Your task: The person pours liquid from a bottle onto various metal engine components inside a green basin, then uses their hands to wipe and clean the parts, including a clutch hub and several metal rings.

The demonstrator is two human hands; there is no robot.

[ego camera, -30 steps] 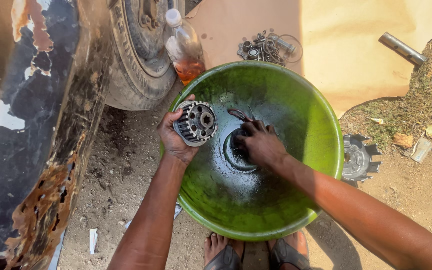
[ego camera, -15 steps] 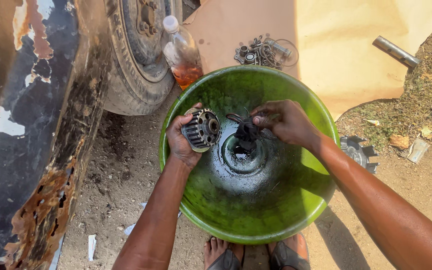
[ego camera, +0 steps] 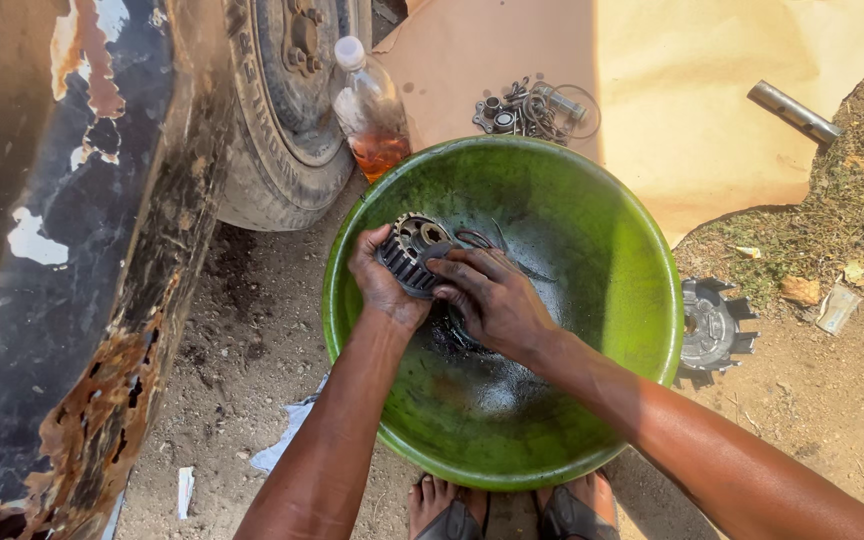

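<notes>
A toothed metal hub point(ego camera: 410, 250) is being gripped in the left hand point(ego camera: 384, 285) over the green basin point(ego camera: 642, 300), left of centre, and now being rubbed by the right hand point(ego camera: 492, 298), brought across from the basin's middle.

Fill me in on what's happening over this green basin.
A person crouches over a green basin on the dirt beside a tyre. The left hand holds a toothed metal gear part above the dark oily liquid in the basin, and the right hand rests its fingers on that part. A plastic bottle with amber liquid, small metal parts on brown paper and another toothed part lie nearby.
</notes>
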